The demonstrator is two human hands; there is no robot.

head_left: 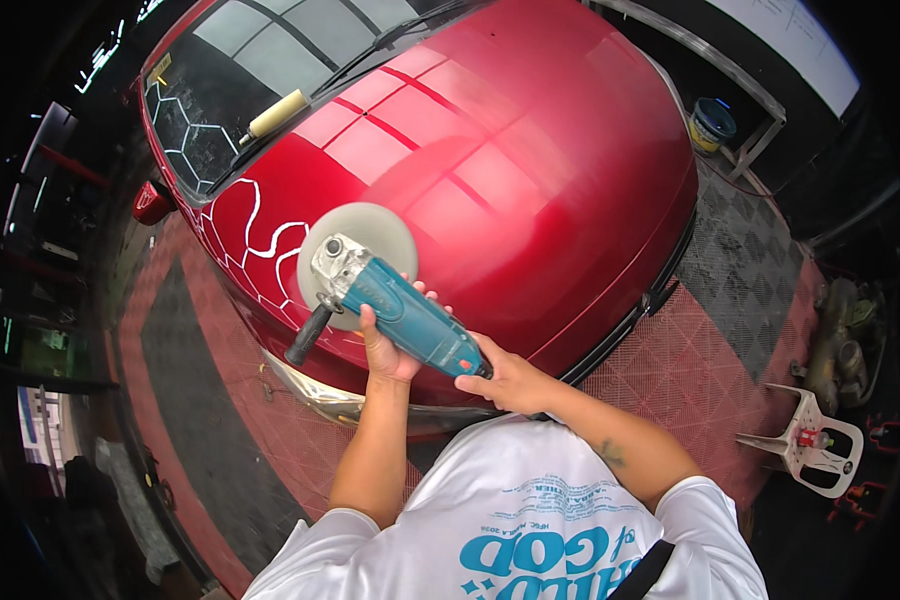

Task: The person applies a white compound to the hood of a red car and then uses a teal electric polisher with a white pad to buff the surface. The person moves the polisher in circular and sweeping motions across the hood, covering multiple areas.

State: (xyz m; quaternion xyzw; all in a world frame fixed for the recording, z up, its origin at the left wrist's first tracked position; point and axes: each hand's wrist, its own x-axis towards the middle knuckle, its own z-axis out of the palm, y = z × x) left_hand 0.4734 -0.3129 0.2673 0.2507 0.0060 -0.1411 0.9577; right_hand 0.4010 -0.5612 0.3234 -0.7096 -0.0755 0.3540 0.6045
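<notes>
A teal angle polisher (410,312) with a metal head lies across both my hands above the near left part of a red car hood (530,190). Its round pale pad (375,228) is over the paint; whether it touches cannot be made out. My left hand (392,350) grips the polisher's body from beneath, thumb along its near side. My right hand (508,378) wraps round the rear end by the cord. The black side handle (313,333) sticks out to the left, with no hand on it. White wavy compound lines (262,225) run over the hood's left side.
A cream bottle (278,114) lies at the windshield's base near the wiper (390,38). A bucket (711,125) stands at the far right by a metal frame. On the right is a white plastic chair (808,440). Red and grey tiles (210,400) cover the floor.
</notes>
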